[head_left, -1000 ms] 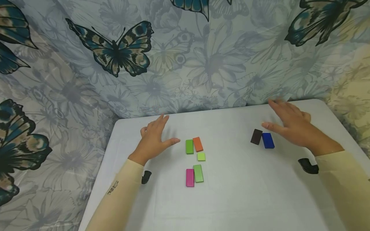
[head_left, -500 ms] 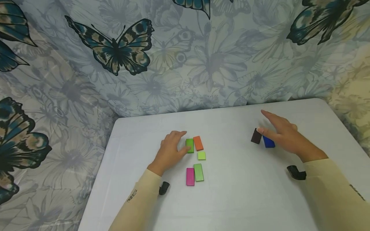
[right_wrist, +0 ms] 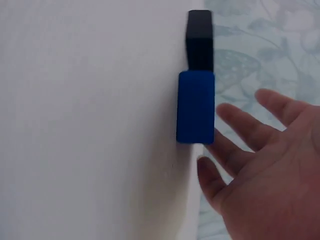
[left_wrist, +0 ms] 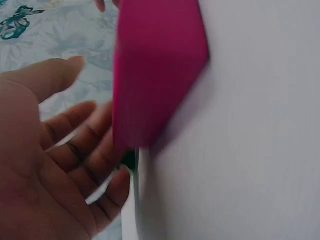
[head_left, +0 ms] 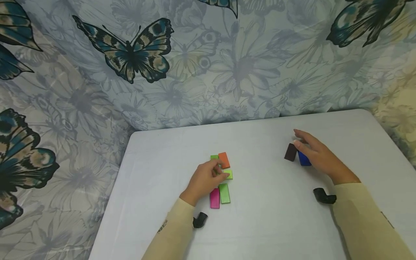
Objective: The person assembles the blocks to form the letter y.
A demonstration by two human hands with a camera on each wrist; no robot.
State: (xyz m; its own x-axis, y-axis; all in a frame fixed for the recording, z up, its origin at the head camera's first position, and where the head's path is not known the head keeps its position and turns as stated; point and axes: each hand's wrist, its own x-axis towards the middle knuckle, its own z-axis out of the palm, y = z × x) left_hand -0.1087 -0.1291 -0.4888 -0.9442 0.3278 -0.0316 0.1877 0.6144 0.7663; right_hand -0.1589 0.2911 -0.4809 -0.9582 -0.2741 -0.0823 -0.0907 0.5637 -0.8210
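In the head view my left hand [head_left: 203, 180] reaches over the small yellow-green block [head_left: 229, 174], thumb tip overlapping it. Its fingers hide most of a green block [head_left: 214, 157]. An orange block [head_left: 224, 160] lies just beyond the fingertips. Below the hand lie a magenta block [head_left: 214, 198] and a light green block [head_left: 224, 193], side by side. The left wrist view has the magenta block [left_wrist: 155, 70] up close, with thumb and bent fingers apart. My right hand [head_left: 316, 155] hovers with fingers extended, partly covering a blue block [head_left: 304, 159]. Left of that stands a dark brown block [head_left: 290, 152].
All the blocks are on a white table [head_left: 260, 216]. Behind it hangs a butterfly-print cloth [head_left: 243, 72]. A black wrist piece [head_left: 200, 220] shows under the left sleeve, another black wrist piece [head_left: 324, 196] by the right one.
My left hand has moved right and nearer, from the left of the blocks to over them, its fingers bending more. My right hand has lowered and shifted left toward the blue block.
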